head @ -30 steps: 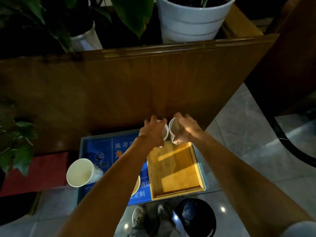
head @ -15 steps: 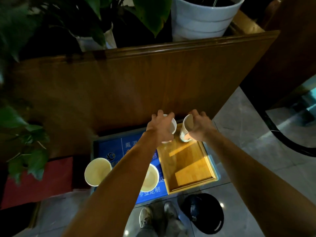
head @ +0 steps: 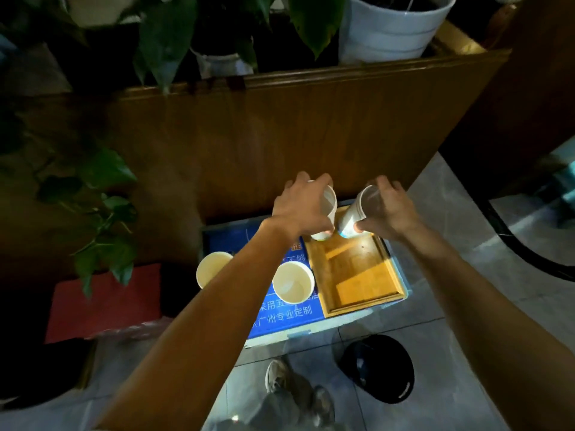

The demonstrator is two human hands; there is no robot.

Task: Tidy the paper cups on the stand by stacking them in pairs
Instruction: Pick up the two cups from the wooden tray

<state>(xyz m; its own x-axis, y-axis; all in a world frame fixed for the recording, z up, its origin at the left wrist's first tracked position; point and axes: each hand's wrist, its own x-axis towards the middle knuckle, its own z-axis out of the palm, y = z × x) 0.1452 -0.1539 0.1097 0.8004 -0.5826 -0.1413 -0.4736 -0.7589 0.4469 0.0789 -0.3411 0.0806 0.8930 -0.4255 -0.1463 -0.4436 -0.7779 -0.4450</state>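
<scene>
Dim spot by a blue stand [head: 280, 321]; left hand [head: 303, 206] grips one paper cup [head: 326, 213]; right hand [head: 387, 211] grips a tilted paper cup [head: 356, 214].

Both my arms reach forward and down, bare to the wrist, forearms angling in toward each other. My left hand [head: 303, 206] curls from above, fingers wrapped round what it grips, thumb low on the near side. My right hand [head: 385, 209] is tilted, fingers spread over the top, thumb pinching underneath. The two hands sit close, not touching.
</scene>
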